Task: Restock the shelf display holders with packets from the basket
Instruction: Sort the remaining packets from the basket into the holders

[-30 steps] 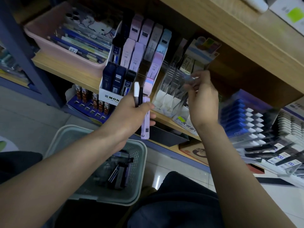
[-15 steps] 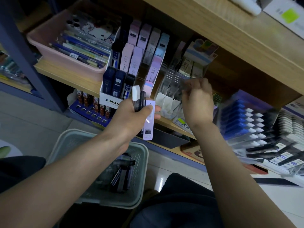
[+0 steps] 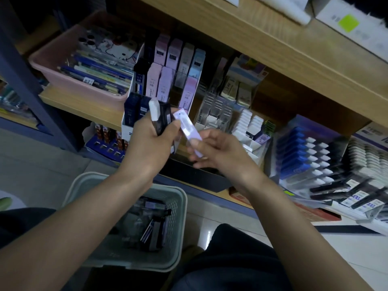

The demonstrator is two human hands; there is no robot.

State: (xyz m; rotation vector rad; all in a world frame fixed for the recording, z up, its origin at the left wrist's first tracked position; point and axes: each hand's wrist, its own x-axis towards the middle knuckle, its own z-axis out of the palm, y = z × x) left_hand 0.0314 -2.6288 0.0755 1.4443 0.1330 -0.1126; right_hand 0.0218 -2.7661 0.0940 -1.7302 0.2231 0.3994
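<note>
**One lilac packet between two hands, a loose handful beside it**

The right hand [image 3: 220, 156] pinches the lower half of a lilac packet [image 3: 186, 128] between thumb and fingers [image 3: 197, 143]. The packet slants up to the left, and its top end lies against the thumb of the left hand [image 3: 149, 141]. The left hand is curled round a handful of packets [image 3: 161, 118], held upright just in front of the tiered display holder [image 3: 126, 129] on the shelf.

The likeliest slip is at the hand-over. Drawing the lilac packet clear could drag a neighbour out of the left grip, since the wrappers look slick and are held only by squeeze. A dropped packet would probably land on the floor or in the basket [image 3: 180, 198] below the forearms. The lilac packet could also go into the wrong column, as the pastel ones look much alike in this dim light.

The count:
- Hands: two.
- Lilac packet in transfer: one.
- Left handful: one white-topped packet and at least one dark one. The exact number is hidden.
- Holder, back tier: four pastel packets.
- Holder, middle tier: three pinkish packets and one dark one, with a gap.
- Basket: one, with several packets too blurred to number.
</note>
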